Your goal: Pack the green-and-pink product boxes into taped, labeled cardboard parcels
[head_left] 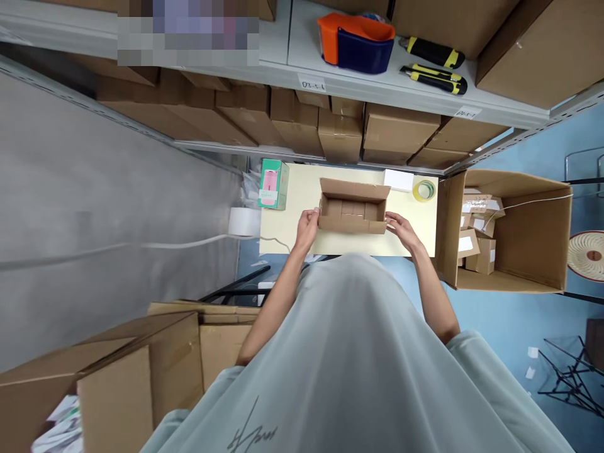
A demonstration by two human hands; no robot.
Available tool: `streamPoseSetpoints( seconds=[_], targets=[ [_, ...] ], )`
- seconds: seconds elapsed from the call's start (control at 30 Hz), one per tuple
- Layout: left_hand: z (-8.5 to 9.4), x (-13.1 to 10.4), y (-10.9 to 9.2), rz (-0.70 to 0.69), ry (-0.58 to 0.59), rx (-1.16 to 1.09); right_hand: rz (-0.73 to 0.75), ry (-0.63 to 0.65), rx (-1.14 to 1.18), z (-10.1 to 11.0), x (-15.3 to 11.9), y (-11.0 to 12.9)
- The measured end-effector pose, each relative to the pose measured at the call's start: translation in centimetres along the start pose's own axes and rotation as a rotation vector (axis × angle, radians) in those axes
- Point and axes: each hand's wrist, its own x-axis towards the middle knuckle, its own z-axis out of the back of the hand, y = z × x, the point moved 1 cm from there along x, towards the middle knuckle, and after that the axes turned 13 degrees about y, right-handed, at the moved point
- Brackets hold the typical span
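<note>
An open cardboard box (352, 224) sits on the pale tabletop in front of me, its long flaps spread to the front and back. Inside it, smaller brown boxes (353, 208) lie in a row along the bottom. My left hand (307, 228) grips the box's left end, fingers bent against the cardboard. At the opposite end, my right hand (404, 229) holds the right side with its fingertips. A roll of tape (424, 190) and a white box (399, 180) lie behind my right hand. Left of the box stands a green and pink carton (272, 184).
A large carton (533, 245) with several small boxes stands right of the table (283, 242). Shelving (264, 69) stacked with cardboard boxes rises behind, bearing utility knives (436, 78) and an orange-blue tape dispenser (358, 47). More cartons (174, 358) stand at lower left.
</note>
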Motion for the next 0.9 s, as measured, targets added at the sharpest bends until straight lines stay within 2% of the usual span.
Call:
streamPoseSetpoints(
  seconds=[0.07,0.13,0.2,0.27,0.33,0.4,0.47,0.53,0.63,0.77,0.9],
  targets=[
    [0.4,0.1,0.5,0.043,0.071,-0.074,0.027,0.107,-0.031,0.4,-0.7,0.0],
    [0.7,0.0,1.0,0.011,0.195,-0.079,0.051,0.155,-0.1,0.4,-1.1,-0.3],
    [0.9,-0.4,1.4,-0.065,0.316,-0.016,0.06,0.147,-0.196,-0.2,-1.2,-0.9],
    [0.9,-0.8,1.6,-0.125,0.372,0.064,0.07,0.115,-0.295,-1.1,-0.9,-1.5],
    [0.7,-1.2,1.2,-0.131,0.342,0.167,0.09,0.078,-0.363,-2.0,-0.6,-2.1],
    [0.5,-1.5,0.6,-0.068,0.276,0.303,0.118,0.042,-0.412,-2.5,-0.5,-2.4],
    [0.4,-1.7,-0.2,0.0,0.219,0.419,0.143,0.018,-0.457,-2.7,-0.5,-2.5],
    [0.2,-1.9,-0.8,0.007,0.18,0.467,0.161,0.005,-0.492,-2.6,-0.6,-2.5],
    [-0.1,-2.1,-0.5,-0.017,0.165,0.45,0.15,0.005,-0.513,-2.2,-0.7,-2.6],
    [-0.4,-2.2,1.2,-0.037,0.205,0.341,0.11,0.021,-0.5,-1.6,-1.0,-2.6],
    [0.7,-2.7,2.5,-0.125,0.261,0.229,0.069,0.006,-0.545,-0.7,-1.7,-1.9]
  ],
)
